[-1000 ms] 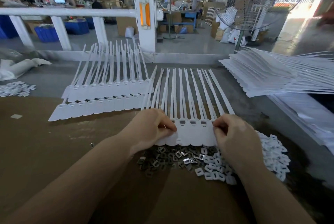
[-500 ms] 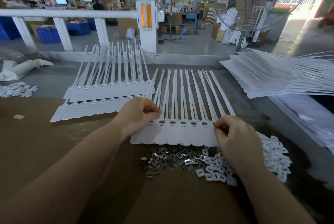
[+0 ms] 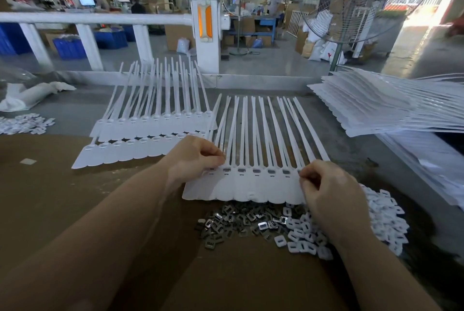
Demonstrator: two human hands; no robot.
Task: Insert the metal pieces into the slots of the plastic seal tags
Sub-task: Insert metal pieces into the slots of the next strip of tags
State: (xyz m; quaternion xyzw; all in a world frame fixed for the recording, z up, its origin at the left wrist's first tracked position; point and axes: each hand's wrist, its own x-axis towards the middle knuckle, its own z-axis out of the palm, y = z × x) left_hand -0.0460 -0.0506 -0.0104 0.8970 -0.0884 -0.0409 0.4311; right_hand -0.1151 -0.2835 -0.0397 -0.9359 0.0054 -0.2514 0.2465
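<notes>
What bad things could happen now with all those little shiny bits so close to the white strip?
1. The metal pieces lie mixed with white plastic clips beside the right hand, so a wrong piece might get picked.
2. The left hand pinches the seal tag strip by one end; a tug could shake the seated inserts loose.

A brown table (image 3: 50, 197) carries seal tags (image 3: 241, 185) at centre, more tags (image 3: 150, 127) upper left, metal pieces (image 3: 233, 223) and white clips (image 3: 381, 213) lower right.
</notes>
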